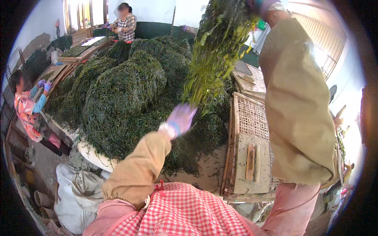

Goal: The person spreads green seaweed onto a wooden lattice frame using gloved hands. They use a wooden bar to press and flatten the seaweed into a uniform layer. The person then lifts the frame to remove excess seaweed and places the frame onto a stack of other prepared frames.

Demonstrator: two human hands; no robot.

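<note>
High at the top edge, my right hand [262,7] is raised in a purple glove and grips a long bundle of wet green seaweed [217,56]. The strands hang down in front of me, yellow-green and blurred towards their tips. My left hand [181,119], also in a purple glove and blurred, reaches forward to the lower tips of the bundle. Whether its fingers hold any strands is unclear. Beneath and beyond both hands lies a large heap of dark green seaweed [127,85] on a table [212,160].
On the right, woven lattice frames [252,118] are stacked beside a board [240,165] bearing wooden strips [250,162]. One person [28,103] works at the left, another [125,25] at the back. White sacks [71,194] lie low on the left.
</note>
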